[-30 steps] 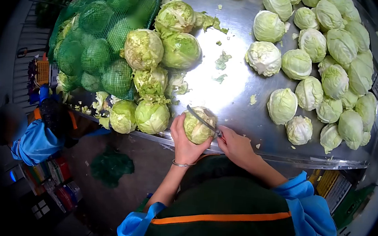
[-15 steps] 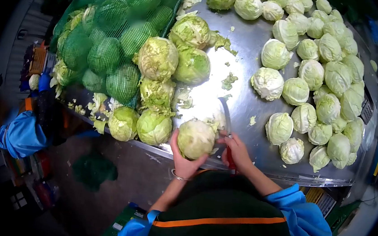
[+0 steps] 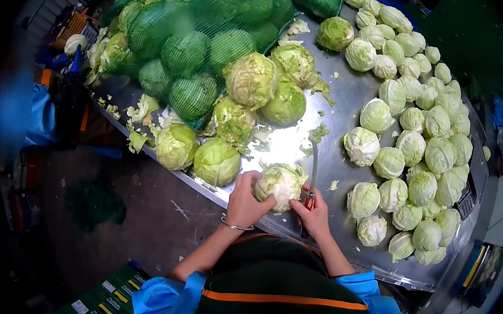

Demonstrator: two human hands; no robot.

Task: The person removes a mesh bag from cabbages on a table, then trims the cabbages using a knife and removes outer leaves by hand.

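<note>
Near the front edge of the metal table, a pale cabbage [image 3: 281, 186] is between my hands. My left hand [image 3: 247, 201] grips its left side, thumb at the front. My right hand [image 3: 313, 214] is closed on the red handle of a knife [image 3: 314, 169], with the thumb close to the cabbage's right side. The curved blade points away from me, beside the cabbage. To the left sit leafy untrimmed cabbages [image 3: 217, 162], and loose leaf scraps [image 3: 318, 132] lie beyond the blade.
Green net bags of cabbages [image 3: 195, 50] fill the back left of the metal table [image 3: 333, 215]. Many pale cabbages [image 3: 411, 148] cover its right side. A co-worker's blue sleeve [image 3: 41, 116] shows at the far left. Green netting [image 3: 95, 204] lies on the floor.
The knife has moved off the cabbage's top to its right side, its blade now pointing away. The cabbage has been turned and shows a paler face. The camera view has shifted.
</note>
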